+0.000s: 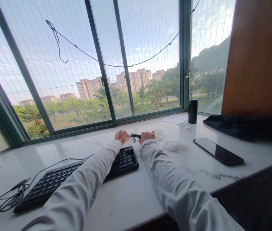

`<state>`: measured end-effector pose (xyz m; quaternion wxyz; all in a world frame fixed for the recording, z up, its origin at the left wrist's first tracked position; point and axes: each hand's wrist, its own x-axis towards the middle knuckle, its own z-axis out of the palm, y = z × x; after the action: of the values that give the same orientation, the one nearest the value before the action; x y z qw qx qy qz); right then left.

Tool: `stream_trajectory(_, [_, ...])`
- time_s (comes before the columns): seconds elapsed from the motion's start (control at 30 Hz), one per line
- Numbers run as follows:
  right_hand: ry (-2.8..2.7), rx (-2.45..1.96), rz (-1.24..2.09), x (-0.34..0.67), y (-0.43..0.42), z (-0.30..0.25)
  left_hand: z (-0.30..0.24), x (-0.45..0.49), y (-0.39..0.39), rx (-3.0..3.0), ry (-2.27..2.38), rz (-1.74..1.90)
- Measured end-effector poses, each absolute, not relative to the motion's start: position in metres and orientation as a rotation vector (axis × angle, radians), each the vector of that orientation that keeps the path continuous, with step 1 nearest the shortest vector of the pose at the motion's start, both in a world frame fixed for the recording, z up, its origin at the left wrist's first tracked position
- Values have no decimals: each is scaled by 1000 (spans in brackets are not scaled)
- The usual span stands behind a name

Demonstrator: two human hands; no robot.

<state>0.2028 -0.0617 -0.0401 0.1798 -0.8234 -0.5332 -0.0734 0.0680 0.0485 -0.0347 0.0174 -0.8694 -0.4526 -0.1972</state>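
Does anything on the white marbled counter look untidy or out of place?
Yes, mildly: crumpled whitish film, perhaps plastic, lies between the right hand and the flat black phone, looking discarded. No spill is evident.

around the held tool [136,136], left hand [121,137] at nine o'clock, right hand [147,136] at three; on the counter [131,199], keyboard [57,181] at eight, phone [218,151] at three past plastic [174,145], canister [193,111] at two; behind, window [147,41] at twelve

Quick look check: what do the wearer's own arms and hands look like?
Left sleeve and right sleeve: matching pale grey, long, loose and creased, reaching about the wrists. No marking visible on either. Left hand and right hand: no gloves. Too small to make out finer detail.
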Motion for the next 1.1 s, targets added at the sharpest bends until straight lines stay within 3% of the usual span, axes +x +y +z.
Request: stream_trajectory(1.1, [-1520, -2342, -152, 205, -56, -44, -42, 76, 51, -2644, -1458, -581])
